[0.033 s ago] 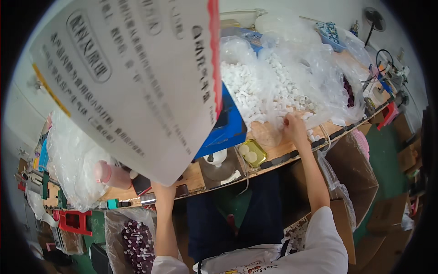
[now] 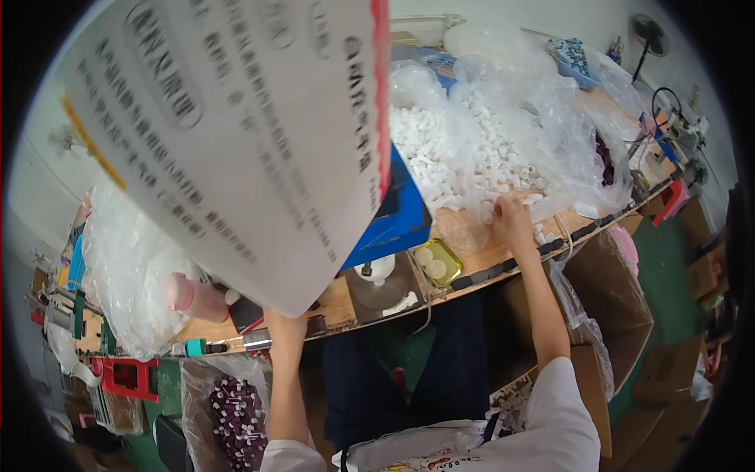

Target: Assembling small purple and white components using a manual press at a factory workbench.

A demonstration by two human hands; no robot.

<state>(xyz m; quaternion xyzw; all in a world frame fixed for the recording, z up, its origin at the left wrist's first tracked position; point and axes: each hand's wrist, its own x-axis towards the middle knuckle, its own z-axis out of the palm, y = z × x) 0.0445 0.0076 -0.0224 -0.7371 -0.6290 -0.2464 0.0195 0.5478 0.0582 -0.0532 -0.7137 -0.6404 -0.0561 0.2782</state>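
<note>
A large white sheet (image 2: 228, 157) with printed text and a red edge hangs close in front, covering much of the left side. My left hand (image 2: 285, 321) is at the bench edge beneath the sheet's lower corner, its fingers hidden. My right hand (image 2: 513, 219) is at the near border of a heap of small white plastic pieces (image 2: 429, 153). Its thumb and fingers are pinched together; whatever lies between them is too small to make out. Left of that hand, a yellow dish (image 2: 440, 263) with pale round pieces sits near a blue box-like object (image 2: 397, 216).
Clear plastic bags (image 2: 550, 134) lie around the heap. A pink bottle (image 2: 193, 297) stands left of my left hand. Under the bench are a lined box of purple and white pieces (image 2: 238, 421), a red stool (image 2: 130, 379) and an open cardboard box (image 2: 602, 291).
The sheet and the bench appear shifted slightly to the right in the view. My hands stay at about the same places on the bench.
</note>
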